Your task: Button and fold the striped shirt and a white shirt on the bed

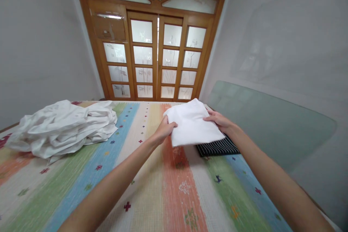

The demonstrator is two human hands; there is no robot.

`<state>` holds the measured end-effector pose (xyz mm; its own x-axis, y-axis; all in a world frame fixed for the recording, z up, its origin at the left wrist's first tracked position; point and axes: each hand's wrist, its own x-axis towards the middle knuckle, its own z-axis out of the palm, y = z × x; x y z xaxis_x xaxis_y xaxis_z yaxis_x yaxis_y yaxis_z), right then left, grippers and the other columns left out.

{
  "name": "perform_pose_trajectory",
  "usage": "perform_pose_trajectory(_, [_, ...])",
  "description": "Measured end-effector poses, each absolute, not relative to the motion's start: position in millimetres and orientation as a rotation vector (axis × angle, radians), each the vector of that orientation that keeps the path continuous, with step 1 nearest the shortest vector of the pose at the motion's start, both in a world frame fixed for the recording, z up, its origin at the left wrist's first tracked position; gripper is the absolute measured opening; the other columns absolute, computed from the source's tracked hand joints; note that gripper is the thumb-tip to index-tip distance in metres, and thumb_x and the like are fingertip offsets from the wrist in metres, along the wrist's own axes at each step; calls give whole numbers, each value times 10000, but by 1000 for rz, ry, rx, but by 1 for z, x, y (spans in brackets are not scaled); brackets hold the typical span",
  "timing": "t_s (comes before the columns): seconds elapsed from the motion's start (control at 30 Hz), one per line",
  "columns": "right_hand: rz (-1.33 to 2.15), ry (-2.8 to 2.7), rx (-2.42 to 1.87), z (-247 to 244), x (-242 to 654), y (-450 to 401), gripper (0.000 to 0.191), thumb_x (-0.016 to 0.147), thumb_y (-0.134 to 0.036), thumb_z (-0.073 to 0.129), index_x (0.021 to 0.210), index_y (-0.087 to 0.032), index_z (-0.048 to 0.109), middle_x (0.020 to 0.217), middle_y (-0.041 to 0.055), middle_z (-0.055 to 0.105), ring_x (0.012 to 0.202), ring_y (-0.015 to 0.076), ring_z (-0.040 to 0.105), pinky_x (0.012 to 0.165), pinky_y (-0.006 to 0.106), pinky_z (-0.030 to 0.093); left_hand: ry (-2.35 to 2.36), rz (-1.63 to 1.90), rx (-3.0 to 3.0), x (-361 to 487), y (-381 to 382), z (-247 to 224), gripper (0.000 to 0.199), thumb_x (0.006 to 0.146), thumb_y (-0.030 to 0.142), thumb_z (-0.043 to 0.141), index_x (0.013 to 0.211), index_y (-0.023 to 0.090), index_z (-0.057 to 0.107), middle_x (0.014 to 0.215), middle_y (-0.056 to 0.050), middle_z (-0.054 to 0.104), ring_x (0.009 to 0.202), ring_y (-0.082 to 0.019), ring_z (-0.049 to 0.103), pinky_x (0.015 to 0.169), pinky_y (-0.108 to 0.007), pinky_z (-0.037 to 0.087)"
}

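Note:
A folded white cloth is held up above the bed between my two hands. My left hand pinches its left edge, the thumb on top and the fingers underneath. On the opposite edge my right hand grips it in the same way, its thumb lying over the top. Partly hidden below the white cloth and my right arm is a folded black cloth with white stripes, lying flat on the bed. What garment the white cloth may be, I cannot tell.
A loose heap of crumpled white cloth lies on the left of the striped, patterned bedspread. Along the right side stands a pale green headboard against the wall. Wooden doors with glass panes are beyond the bed.

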<state>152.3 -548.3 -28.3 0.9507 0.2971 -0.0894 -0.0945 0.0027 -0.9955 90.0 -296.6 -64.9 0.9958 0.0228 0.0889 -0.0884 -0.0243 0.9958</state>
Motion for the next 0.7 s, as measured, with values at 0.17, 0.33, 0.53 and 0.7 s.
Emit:
perform_pose_trajectory(0.17, [35,-172,-1582,4,175,-602,500,636,-62,703,1109,-197,612,1015,67,737,784,210,709,719,339,592,-305,275,1498,128,-351,-44,609,694,128,612,1285,181,479,1257,-93,599,1132,-233,555,980,-342,436])
perform_pose_trajectory(0.33, [-22,58,-1644,-38,192,-661,568,623,-92,731,1160,-212,592,1007,68,736,730,203,700,668,331,588,-236,66,1335,152,-408,-93,615,780,198,612,1360,205,407,1245,-102,619,1058,-201,612,912,-332,500])
perform_pose_trajectory(0.53, [90,506,-1950,-121,202,-702,461,660,-151,743,1105,-127,625,886,123,731,708,216,690,611,302,563,-25,-154,1487,146,-435,-176,739,741,231,701,1398,161,368,1223,-168,620,925,-208,660,867,-349,513])
perform_pose_trajectory(0.7, [-14,535,-2008,-132,216,-706,541,650,-205,773,1153,-113,597,893,126,723,676,199,673,607,301,546,-237,-20,1644,131,-436,-183,760,745,259,700,1432,186,382,1309,-161,556,948,-214,635,876,-368,512])
